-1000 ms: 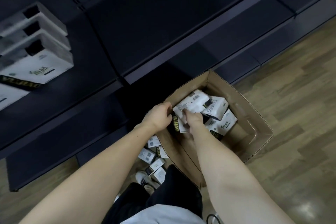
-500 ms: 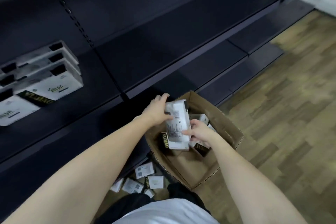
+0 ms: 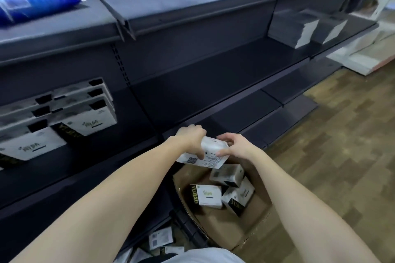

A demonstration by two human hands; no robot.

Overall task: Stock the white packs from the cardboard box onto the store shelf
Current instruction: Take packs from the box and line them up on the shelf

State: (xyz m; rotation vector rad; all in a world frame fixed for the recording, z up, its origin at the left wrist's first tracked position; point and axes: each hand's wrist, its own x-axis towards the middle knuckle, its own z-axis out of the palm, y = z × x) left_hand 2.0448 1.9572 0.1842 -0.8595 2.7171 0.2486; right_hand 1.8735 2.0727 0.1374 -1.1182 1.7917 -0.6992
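Little legible print from my feed: one brand word, the rest blurred.

At about five o'clock from my hands, inside the cardboard box [image 3: 252, 232], the pack lying nearest me [image 3: 206, 195] carries gold capitals on its black end band that I read as "YUJIAO"; its white face has a small green logo I cannot make out. The held pack [image 3: 210, 153] shows a QR code and a barcode label, both too fine to read. At nine o'clock, the shelved packs [image 3: 85, 121] bear the same green characters and a black band with gold letters, smeared beyond reading.
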